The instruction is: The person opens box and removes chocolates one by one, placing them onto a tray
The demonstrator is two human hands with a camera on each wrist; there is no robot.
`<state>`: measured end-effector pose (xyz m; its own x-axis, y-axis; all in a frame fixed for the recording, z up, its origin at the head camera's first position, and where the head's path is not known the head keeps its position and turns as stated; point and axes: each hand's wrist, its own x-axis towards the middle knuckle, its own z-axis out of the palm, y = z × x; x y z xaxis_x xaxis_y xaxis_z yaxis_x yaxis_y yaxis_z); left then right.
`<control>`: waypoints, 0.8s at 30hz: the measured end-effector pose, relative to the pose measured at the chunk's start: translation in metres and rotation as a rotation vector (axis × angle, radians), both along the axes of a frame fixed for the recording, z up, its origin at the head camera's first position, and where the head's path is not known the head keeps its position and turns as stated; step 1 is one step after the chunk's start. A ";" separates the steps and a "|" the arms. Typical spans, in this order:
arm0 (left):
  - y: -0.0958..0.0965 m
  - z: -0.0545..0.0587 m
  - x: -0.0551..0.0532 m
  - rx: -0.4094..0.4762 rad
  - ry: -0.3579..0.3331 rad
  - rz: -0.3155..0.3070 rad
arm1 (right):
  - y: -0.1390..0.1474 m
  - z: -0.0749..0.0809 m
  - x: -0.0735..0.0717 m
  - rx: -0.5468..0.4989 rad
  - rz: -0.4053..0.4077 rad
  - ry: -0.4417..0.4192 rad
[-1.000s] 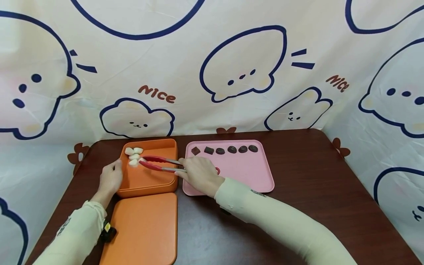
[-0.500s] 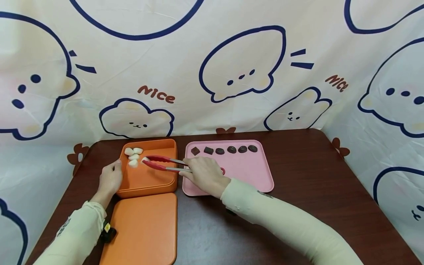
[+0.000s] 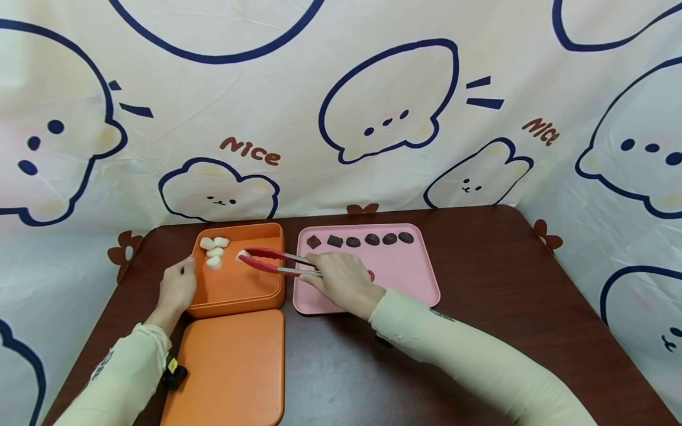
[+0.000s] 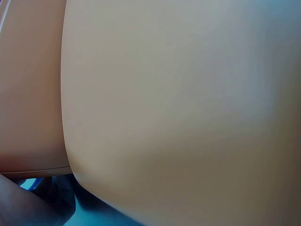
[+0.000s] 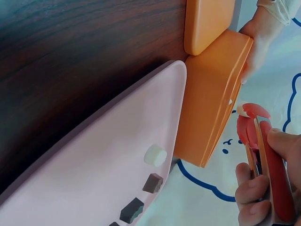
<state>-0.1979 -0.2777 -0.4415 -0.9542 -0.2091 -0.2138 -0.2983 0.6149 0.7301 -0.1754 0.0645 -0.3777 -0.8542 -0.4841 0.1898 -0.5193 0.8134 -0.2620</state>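
My right hand (image 3: 343, 284) grips a pair of red-tipped tongs (image 3: 261, 264) that reaches over the orange box (image 3: 240, 287). Between the tong tips is a white marshmallow-like piece (image 3: 242, 254), also visible as a pale bit (image 5: 241, 111) in the right wrist view. Several similar white pieces (image 3: 214, 252) lie inside the box at its left. My left hand (image 3: 178, 287) holds the box's left wall. In the right wrist view one white piece (image 5: 155, 155) lies on the pink tray (image 5: 108, 136); the right hand hides it in the head view.
Along the back of the pink tray runs a row of dark chocolates (image 3: 372, 239). An orange lid (image 3: 229, 367) lies in front of the box, filling most of the left wrist view. A patterned cloth (image 3: 298, 106) hangs behind the brown table (image 3: 490, 284).
The right hand and tongs have moved right, carrying the white piece away from the other pieces in the box. The left hand and box have stayed put.
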 end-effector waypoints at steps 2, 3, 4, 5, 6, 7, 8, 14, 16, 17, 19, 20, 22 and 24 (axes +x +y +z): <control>0.000 0.000 0.000 0.000 0.002 0.000 | 0.003 0.000 0.000 -0.006 -0.005 -0.003; 0.000 0.000 0.000 -0.001 0.004 0.000 | 0.005 0.001 0.000 -0.010 -0.007 -0.005; 0.000 0.000 0.000 -0.003 0.006 0.000 | 0.006 0.001 0.001 -0.014 -0.011 -0.007; 0.000 0.000 0.000 -0.002 0.005 0.000 | 0.008 0.001 0.001 -0.017 -0.014 -0.009; 0.000 0.000 0.000 -0.002 0.006 0.000 | 0.010 0.001 0.001 -0.019 -0.018 -0.009; 0.000 0.000 0.001 -0.004 0.009 -0.001 | 0.012 0.001 0.002 -0.023 -0.022 -0.009; 0.000 0.000 0.001 -0.002 0.012 0.004 | 0.014 0.001 0.002 -0.025 -0.026 -0.010; 0.000 -0.001 0.002 -0.004 0.025 0.011 | 0.027 0.001 0.006 -0.049 -0.042 -0.008; 0.000 -0.001 0.002 -0.004 0.023 0.008 | 0.032 0.001 0.007 -0.052 -0.044 -0.002; 0.000 -0.001 0.001 -0.003 0.021 0.009 | 0.034 0.001 0.008 -0.055 -0.047 0.003; -0.001 -0.001 0.001 -0.003 0.014 0.004 | 0.040 0.000 0.009 -0.056 -0.056 0.011; -0.001 -0.001 0.001 -0.004 0.013 0.002 | 0.043 0.000 0.009 -0.056 -0.061 0.015; -0.001 0.000 0.001 -0.004 0.014 0.002 | 0.048 -0.001 0.009 -0.059 -0.074 0.015; -0.001 0.000 0.000 -0.007 0.017 0.000 | 0.054 -0.001 0.010 -0.061 -0.089 0.008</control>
<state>-0.1978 -0.2785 -0.4411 -0.9578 -0.2104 -0.1960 -0.2857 0.6197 0.7310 -0.1659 0.1187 -0.3787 -0.8917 -0.3933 0.2239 -0.4477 0.8392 -0.3087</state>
